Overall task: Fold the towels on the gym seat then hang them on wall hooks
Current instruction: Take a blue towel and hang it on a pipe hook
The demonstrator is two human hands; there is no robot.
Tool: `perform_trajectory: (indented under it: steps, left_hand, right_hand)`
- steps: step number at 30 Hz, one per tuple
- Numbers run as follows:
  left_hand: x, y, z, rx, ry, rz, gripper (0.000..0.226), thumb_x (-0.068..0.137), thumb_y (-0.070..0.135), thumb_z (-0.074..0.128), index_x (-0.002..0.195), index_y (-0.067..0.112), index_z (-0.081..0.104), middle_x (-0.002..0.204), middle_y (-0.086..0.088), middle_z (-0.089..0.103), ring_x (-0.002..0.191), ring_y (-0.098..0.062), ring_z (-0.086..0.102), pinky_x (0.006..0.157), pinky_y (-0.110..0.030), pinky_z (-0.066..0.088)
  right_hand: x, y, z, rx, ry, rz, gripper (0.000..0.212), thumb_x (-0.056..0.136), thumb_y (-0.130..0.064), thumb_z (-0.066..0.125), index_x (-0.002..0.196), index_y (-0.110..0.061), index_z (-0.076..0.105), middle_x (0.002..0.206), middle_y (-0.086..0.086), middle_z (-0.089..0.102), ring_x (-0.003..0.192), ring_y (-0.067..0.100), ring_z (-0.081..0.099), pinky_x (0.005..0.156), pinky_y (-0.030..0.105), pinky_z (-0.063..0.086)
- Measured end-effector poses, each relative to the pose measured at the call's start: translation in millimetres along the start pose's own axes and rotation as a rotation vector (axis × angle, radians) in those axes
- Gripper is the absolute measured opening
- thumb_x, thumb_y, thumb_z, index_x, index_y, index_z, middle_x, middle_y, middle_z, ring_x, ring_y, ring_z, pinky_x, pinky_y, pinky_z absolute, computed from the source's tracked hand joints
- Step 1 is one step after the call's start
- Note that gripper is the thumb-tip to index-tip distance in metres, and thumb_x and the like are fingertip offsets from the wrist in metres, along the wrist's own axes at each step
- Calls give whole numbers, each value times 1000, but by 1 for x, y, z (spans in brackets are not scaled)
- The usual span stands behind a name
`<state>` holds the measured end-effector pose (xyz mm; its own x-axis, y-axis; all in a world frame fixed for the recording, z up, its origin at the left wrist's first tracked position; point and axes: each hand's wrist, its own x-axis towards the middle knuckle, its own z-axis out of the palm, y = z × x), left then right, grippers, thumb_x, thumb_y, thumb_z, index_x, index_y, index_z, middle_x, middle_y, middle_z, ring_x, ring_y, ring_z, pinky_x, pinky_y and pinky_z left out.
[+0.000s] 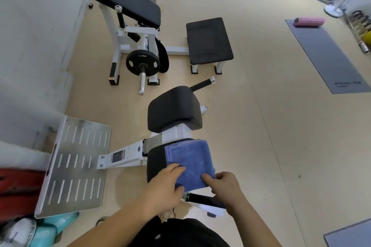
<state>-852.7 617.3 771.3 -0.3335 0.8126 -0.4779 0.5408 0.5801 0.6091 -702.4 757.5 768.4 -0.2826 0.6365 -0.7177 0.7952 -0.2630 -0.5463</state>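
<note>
Head view: both my hands are on a folded blue terry towel (189,159) lying on the black padded gym seat (155,163).

My left hand (163,185) pinches the towel's near edge at 7 o'clock, fingers on top, thumb under. My right hand (223,183) grips the near corner at 5 o'clock, forefinger pressed on the cloth. The black padded backrest (173,109) sits at 12 o'clock beyond the towel; a perforated metal footplate (77,166) lies at 9 o'clock.
</note>
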Motion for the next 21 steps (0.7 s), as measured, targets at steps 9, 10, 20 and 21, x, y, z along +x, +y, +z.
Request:
perform_trajectory:
  steps: [9, 10, 20, 21]
  left_hand:
    - [-21, -3, -38, -283, 341, 8, 73, 88, 28, 72, 149, 41, 34, 152, 19, 39, 140, -2, 41, 112, -22, 38]
    - [-25, -5, -48, -268, 386, 56, 86, 84, 34, 74, 153, 48, 23, 158, 20, 30, 145, 0, 32, 118, -24, 32]
    - [-93, -22, -150, -197, 481, 105, 48, 83, 36, 68, 130, 43, 60, 98, 20, 72, 96, 4, 65, 114, -22, 37]
    - [-102, -26, -161, -286, 514, 79, 36, 85, 28, 70, 117, 45, 66, 91, 22, 72, 88, 5, 66, 95, -15, 47]
  right_hand:
    - [-45, -68, 10, 52, -49, -512, 34, 64, -32, 72, 75, -10, 49, 64, 2, 49, 57, 5, 46, 53, 18, 45]
    - [-49, -76, 11, 30, -59, -567, 34, 64, -33, 71, 75, -9, 50, 64, 5, 50, 56, 4, 47, 55, 19, 46]
    - [-100, -192, 56, -311, -338, -956, 27, 80, -7, 76, 95, -27, 65, 92, -10, 69, 85, 7, 67, 74, 24, 56]
    - [-106, -208, 65, -311, -295, -1007, 30, 77, -11, 81, 96, -29, 66, 96, -13, 66, 87, 8, 66, 75, 25, 57]
